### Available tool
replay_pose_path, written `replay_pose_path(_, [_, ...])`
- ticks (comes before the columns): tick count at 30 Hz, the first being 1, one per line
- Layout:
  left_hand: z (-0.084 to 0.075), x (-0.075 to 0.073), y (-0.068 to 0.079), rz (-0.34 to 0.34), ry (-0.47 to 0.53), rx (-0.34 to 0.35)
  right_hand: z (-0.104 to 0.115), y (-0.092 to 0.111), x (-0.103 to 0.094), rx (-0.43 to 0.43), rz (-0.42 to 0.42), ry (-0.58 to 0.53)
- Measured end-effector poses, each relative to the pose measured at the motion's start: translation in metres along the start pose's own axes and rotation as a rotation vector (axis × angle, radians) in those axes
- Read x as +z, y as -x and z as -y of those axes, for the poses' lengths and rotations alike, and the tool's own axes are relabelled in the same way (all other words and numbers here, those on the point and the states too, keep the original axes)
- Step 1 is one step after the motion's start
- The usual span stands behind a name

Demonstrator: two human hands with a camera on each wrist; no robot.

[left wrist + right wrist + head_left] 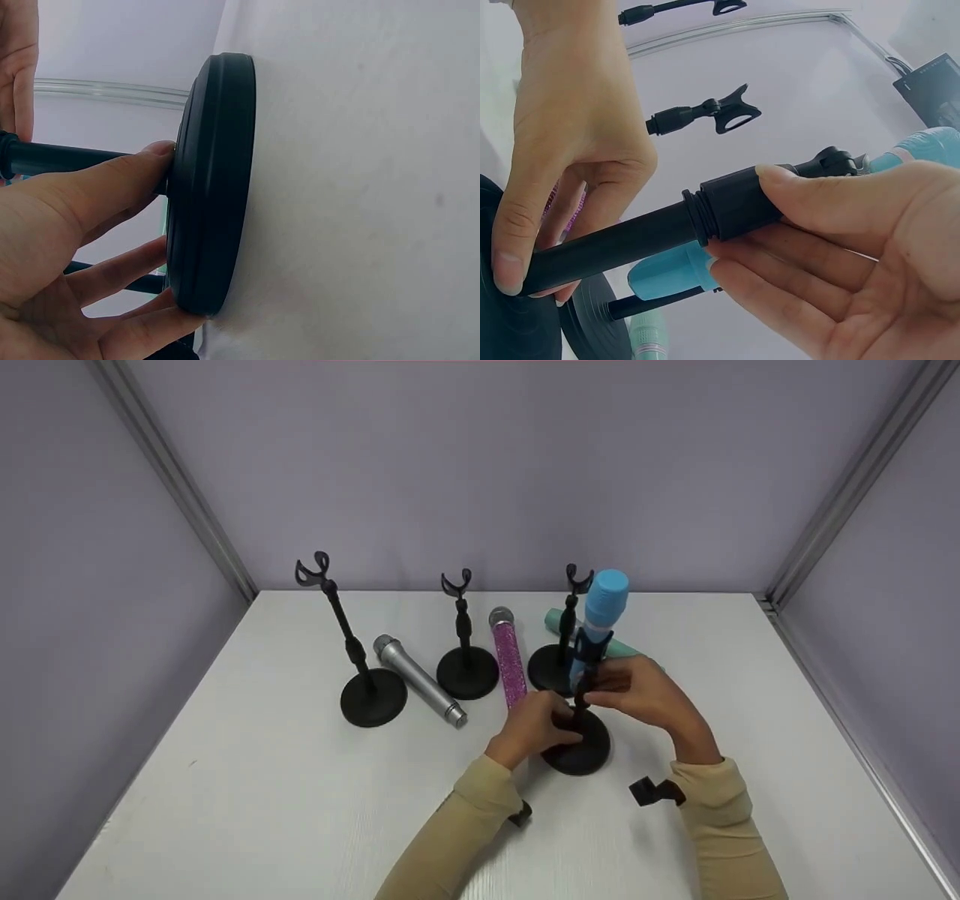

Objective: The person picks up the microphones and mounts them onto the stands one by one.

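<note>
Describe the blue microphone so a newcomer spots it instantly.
On the white table, find the black stand nearest the person, held low by the left hand and higher by the right hand. The blue microphone sits in its clip, raised off the table, unlike the silver microphone and glittery pink microphone lying there.

Tally: fours, pairs, a single

Black round-based stands with forked clips: four. Metallic silver microphone: one. Glittery magenta microphone: one. Mint-green microphone: one. Sky-blue microphone: one. Microphones in all: four. Bare hands: two. Tan fabric sleeves: two. Small black wrist-worn devices: two. Flat white tabletop: one.
</note>
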State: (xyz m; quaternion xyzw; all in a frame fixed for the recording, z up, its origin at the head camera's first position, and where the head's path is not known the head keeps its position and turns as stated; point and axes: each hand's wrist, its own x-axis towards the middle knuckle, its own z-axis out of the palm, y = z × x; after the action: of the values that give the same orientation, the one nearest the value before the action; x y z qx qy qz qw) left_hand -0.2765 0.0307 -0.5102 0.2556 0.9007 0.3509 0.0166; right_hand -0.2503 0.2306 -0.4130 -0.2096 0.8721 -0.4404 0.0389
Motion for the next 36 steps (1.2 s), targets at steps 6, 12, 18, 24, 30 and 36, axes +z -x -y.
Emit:
replay_pose_path(6, [-0.001, 0.0, 0.001, -0.007, 0.005, 0.007, -0.001, 0.0, 0.0, -0.015, 0.019, -0.03])
replay_pose_path(12, [-0.001, 0.0, 0.002, -0.003, 0.0, 0.007, -0.001, -0.001, 0.004, 0.0, -0.044, 0.007])
replay_pose_path(18, [-0.001, 0.001, 0.002, -0.006, -0.021, 0.007, 0.0, -0.002, 0.008, 0.04, -0.132, 0.058])
replay_pose_path(24, [-0.001, 0.001, 0.001, -0.004, -0.032, 0.014, 0.001, -0.002, 0.007, 0.04, -0.128, 0.094])
replay_pose_path(30, [-0.001, -0.001, 0.001, -0.008, -0.02, 0.012, 0.0, 0.003, -0.003, 0.003, -0.05, 0.015])
replay_pose_path(36, [-0.003, -0.001, 0.001, -0.001, -0.011, -0.021, -0.001, 0.002, -0.003, -0.016, -0.015, -0.019])
